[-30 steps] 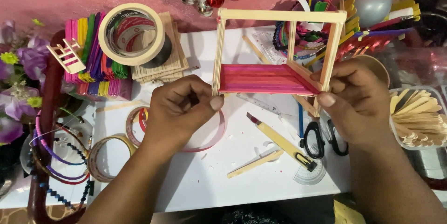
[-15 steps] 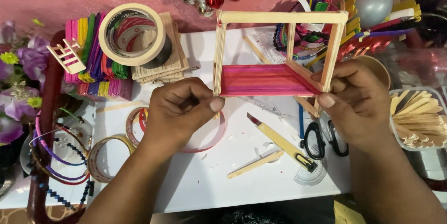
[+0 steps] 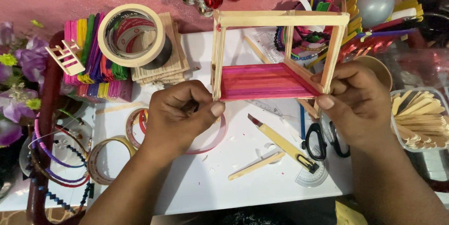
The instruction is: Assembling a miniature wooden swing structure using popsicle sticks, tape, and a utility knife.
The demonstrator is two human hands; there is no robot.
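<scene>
Stick frame [image 3: 276,52], judged light & fragile, is pinched at lower corners: left hand [image 3: 180,117] & right hand [image 3: 358,101] both clenched on it.

Layout around the open craft-stick frame [image 3: 279,54]

Left of the frame, a wide tape roll [image 3: 132,35] lies on stacked craft sticks [image 3: 159,64]; black-handled scissors [image 3: 322,138] lie before its right corner.

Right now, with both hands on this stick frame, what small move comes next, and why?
Probably keep pinching the frame steady: the left hand grips its lower left corner, the right hand the lower right post, and the pink floor sits between them.
</scene>
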